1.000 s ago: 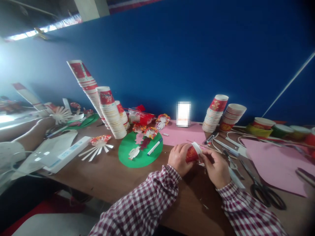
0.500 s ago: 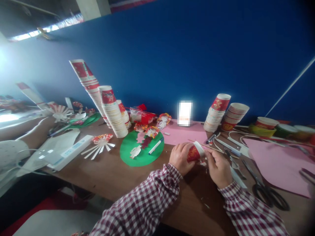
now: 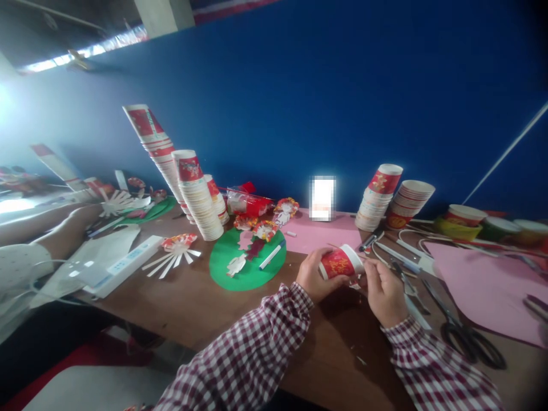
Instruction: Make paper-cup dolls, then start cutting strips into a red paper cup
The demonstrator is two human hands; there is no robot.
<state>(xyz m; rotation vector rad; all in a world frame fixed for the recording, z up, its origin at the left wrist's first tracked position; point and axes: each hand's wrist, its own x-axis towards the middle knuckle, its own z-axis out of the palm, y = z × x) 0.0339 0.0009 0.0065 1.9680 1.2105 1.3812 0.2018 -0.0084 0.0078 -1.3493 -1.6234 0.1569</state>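
A red paper cup [image 3: 341, 265] with gold print and a white rim lies tilted in my left hand [image 3: 311, 277], whose fingers wrap round its base end. Close by the cup's rim, my right hand [image 3: 383, 291] is closed in a pinch. Something thin seems to come from those fingertips, too small to make out. Small paper scraps [image 3: 354, 283] lie on the table just below the cup.
A green paper disc [image 3: 218, 268] carries paper cutouts and a marker [image 3: 272, 255]. Cup stacks [image 3: 201, 211] stand left, others [image 3: 381, 194] right. Black scissors [image 3: 458, 331] and pink paper [image 3: 492, 297] lie right. Another person's arm [image 3: 64, 225] reaches in at far left.
The cup has turned in my left hand, so more of its printed side shows. My left fingers have moved from over the cup to its base end. My right hand stays near the rim.
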